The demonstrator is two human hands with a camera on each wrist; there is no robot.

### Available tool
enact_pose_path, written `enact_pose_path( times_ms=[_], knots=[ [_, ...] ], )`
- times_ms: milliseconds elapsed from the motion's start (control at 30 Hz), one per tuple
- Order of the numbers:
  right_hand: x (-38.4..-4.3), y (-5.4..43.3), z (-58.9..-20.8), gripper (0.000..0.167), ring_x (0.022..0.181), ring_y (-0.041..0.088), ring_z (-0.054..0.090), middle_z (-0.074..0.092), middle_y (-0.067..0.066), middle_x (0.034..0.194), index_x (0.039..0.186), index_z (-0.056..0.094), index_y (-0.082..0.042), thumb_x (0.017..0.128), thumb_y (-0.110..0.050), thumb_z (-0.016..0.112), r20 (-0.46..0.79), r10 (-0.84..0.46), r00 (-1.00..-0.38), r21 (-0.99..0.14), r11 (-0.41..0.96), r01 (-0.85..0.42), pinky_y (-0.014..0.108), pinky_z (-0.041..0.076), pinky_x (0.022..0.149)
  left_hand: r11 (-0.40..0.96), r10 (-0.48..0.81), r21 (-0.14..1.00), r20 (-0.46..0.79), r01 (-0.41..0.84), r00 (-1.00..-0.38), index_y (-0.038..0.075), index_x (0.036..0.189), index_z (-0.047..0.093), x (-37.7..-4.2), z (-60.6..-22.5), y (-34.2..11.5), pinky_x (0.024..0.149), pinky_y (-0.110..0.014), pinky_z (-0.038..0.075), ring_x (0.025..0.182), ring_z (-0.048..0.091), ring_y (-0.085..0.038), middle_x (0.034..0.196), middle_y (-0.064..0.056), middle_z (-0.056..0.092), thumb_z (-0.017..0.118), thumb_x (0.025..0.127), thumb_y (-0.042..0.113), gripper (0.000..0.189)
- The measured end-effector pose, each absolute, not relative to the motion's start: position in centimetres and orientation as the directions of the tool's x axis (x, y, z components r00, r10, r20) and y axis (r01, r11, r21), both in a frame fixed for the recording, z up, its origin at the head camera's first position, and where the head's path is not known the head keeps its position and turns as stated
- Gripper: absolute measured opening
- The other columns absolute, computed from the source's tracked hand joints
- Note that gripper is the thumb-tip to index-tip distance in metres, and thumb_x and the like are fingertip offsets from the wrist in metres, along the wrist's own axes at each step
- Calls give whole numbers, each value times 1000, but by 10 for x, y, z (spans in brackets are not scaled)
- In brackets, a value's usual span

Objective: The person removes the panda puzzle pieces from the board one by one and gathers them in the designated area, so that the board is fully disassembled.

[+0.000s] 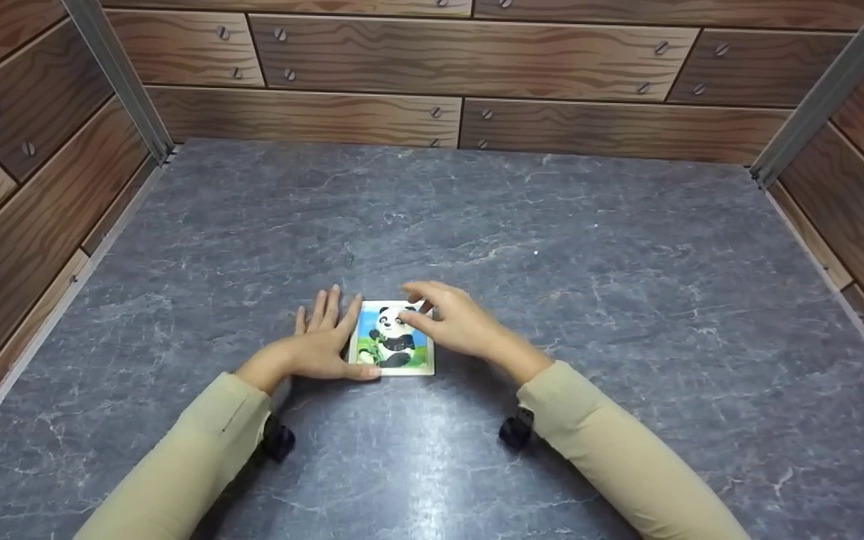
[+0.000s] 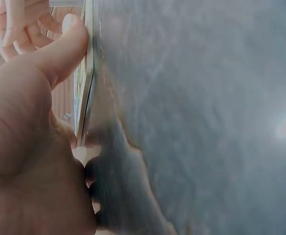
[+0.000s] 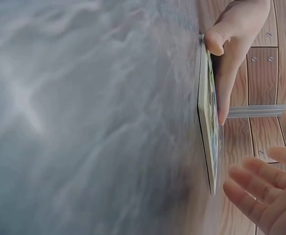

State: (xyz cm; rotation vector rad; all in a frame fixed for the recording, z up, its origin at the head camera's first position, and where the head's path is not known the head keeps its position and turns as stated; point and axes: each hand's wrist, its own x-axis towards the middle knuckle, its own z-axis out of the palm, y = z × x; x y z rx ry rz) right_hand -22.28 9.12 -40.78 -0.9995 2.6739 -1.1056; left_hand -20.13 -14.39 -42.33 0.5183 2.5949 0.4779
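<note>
A small square panda picture board (image 1: 418,370) with a pale frame lies flat on the table, looking like a picture puzzle. Its panda picture (image 1: 397,346) shows blue above and green below. My left hand (image 1: 313,349) spreads over the table along the board's left side, the thumb on the near left corner and the index finger along the left edge. Above the upper right part of the board hovers my right hand (image 1: 458,321), fingers loosely bent, covering that corner in the head view. In the right wrist view these fingers (image 3: 260,188) stand apart from the board with nothing held.
The grey marbled table (image 1: 627,300) spreads out around the board. Wood-patterned walls (image 1: 402,56) enclose it at the back and both sides, with metal posts (image 1: 121,75) at the back corners. A dark wrist camera (image 1: 276,439) sits at the left cuff.
</note>
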Motion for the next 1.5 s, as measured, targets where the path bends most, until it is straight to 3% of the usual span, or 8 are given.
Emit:
enact_pose_path(
  times_ms=[600, 1000, 1500],
  knots=[
    [-240, 59, -415, 31, 89, 21, 60, 63, 11, 105, 120, 59, 1, 94, -17, 54, 75, -582, -810, -730, 522, -442, 33, 48, 80, 880, 411, 409, -405, 240, -817, 14, 148, -13, -204, -426, -145, 102, -58, -17, 133, -29, -33, 147, -17, -29, 54, 71, 76, 119],
    [-250, 45, -425, 24, 88, 18, 58, 64, 10, 101, 109, 66, -1, 95, -16, 53, 46, -581, -813, -722, 543, -428, 31, 48, 80, 877, 428, 396, -390, 271, -815, 13, 148, -14, -203, -428, -147, 101, -60, -17, 132, -29, -35, 147, -19, -30, 52, 73, 75, 117],
    [-253, 37, -424, 25, 85, 15, 55, 61, 4, 100, 110, 67, -7, 95, -22, 53, -58, -513, -856, -648, 672, -359, 33, 46, 78, 881, 428, 383, -401, 277, -810, 14, 147, -16, -203, -426, -146, 101, -61, -15, 132, -29, -35, 146, -18, -31, 48, 75, 76, 115]
  ],
)
